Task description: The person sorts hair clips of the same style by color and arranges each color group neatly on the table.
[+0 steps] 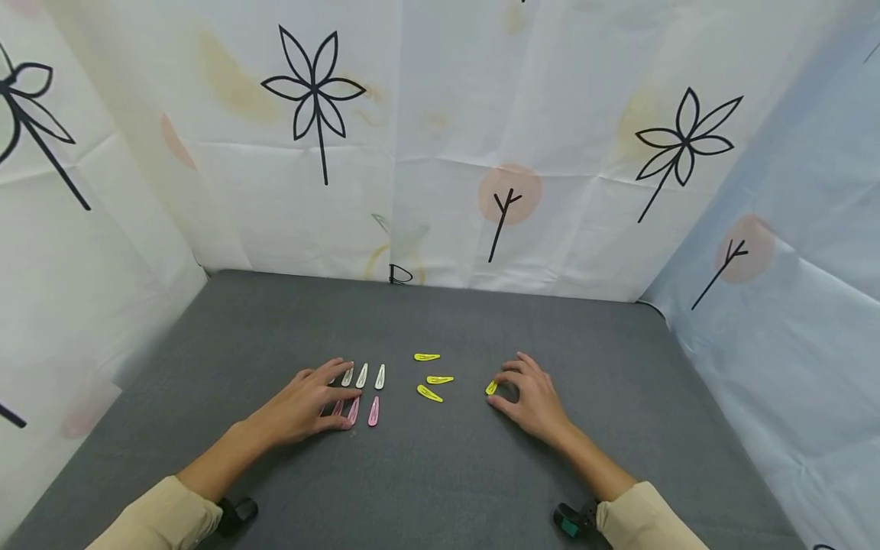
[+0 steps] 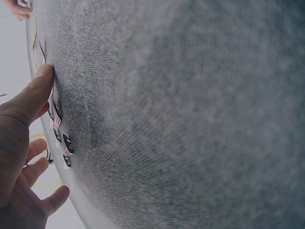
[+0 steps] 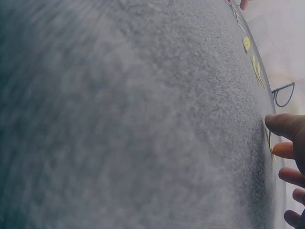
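Note:
My left hand [image 1: 302,405] is low over the left part of the table, thumb and index finger at the two ends of a pink hair clip [image 1: 354,411]. Another pink clip [image 1: 373,411] lies just right of it, and one more is partly under the fingers. Above them runs a row of white hair clips [image 1: 361,375], the leftmost partly covered by the hand. On the right, my right hand [image 1: 535,401] pinches a yellow hair clip [image 1: 491,387] between thumb and index finger at the table surface. Three loose yellow clips [image 1: 429,393] lie between the hands.
The grey table [image 1: 440,481] is bordered at the back and both sides by pale fabric walls [image 1: 440,92] printed with flowers and trees. Dark straps [image 1: 576,521] sit on both wrists beside beige sleeves.

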`<state>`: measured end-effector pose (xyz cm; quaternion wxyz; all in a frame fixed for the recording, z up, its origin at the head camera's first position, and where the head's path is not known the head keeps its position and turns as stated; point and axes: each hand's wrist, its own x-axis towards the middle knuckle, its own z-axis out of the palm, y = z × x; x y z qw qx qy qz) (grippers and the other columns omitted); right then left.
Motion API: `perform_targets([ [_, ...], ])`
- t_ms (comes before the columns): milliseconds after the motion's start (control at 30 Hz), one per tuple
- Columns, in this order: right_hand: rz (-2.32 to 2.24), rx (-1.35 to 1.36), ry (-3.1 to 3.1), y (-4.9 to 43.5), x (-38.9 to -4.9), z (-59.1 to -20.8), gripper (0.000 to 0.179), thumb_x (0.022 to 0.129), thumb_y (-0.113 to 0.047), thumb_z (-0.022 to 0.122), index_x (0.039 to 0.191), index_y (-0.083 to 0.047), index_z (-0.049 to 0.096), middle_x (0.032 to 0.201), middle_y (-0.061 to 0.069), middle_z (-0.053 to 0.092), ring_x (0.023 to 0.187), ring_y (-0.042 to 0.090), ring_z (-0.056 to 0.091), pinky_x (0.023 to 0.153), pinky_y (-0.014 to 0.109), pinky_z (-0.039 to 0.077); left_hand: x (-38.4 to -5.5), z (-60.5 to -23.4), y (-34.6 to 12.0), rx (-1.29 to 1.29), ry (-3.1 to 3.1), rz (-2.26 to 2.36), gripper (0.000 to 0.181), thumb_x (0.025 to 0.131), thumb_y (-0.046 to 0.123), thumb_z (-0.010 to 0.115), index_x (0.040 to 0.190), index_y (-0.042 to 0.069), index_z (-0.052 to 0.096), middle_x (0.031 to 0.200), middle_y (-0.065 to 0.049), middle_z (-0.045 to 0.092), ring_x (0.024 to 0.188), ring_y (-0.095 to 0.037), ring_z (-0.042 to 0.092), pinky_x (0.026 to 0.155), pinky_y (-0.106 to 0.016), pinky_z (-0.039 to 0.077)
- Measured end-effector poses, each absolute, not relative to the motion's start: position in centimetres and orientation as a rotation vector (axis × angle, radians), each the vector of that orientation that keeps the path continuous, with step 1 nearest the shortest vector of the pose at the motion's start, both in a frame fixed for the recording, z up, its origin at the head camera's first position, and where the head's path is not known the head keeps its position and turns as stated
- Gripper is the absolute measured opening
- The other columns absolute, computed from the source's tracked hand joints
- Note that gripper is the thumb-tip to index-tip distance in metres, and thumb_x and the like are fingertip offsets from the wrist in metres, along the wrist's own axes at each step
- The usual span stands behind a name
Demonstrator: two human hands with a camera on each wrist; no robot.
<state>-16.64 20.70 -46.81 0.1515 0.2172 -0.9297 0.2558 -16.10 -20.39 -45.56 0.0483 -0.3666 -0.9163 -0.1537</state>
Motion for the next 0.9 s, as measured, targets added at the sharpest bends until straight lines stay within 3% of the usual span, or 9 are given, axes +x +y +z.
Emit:
perform_targets([
  [433, 0.688, 0.418, -2.716, 20.44, -16.92, -46.95, 0.037, 0.079, -0.029, 0.085, 0.103, -0.003, 0.075, 0.118, 0.016, 0.064, 0.135, 0.042, 0.042, 0.099, 0.067, 0.035, -15.95, -45.36, -20.31, -1.108, -2.808, -0.465, 0.049, 0.085, 0.038, 0.077, 0.126, 0.012, 0.07, 0.144, -0.023, 0.049, 0.135, -0.042, 0.043, 0.095, -0.063, 0.041],
  [900, 0.691, 0.481, -2.765, 20.38, -17.26, -46.9, 0.04, 0.079, -0.029, 0.085, 0.109, -0.004, 0.074, 0.12, 0.015, 0.064, 0.136, 0.041, 0.041, 0.1, 0.066, 0.035, -16.18, -44.8, -19.81, -1.094, -2.782, -0.477, 0.049, 0.084, 0.038, 0.079, 0.125, 0.013, 0.071, 0.143, -0.021, 0.05, 0.133, -0.036, 0.046, 0.094, -0.06, 0.044],
])
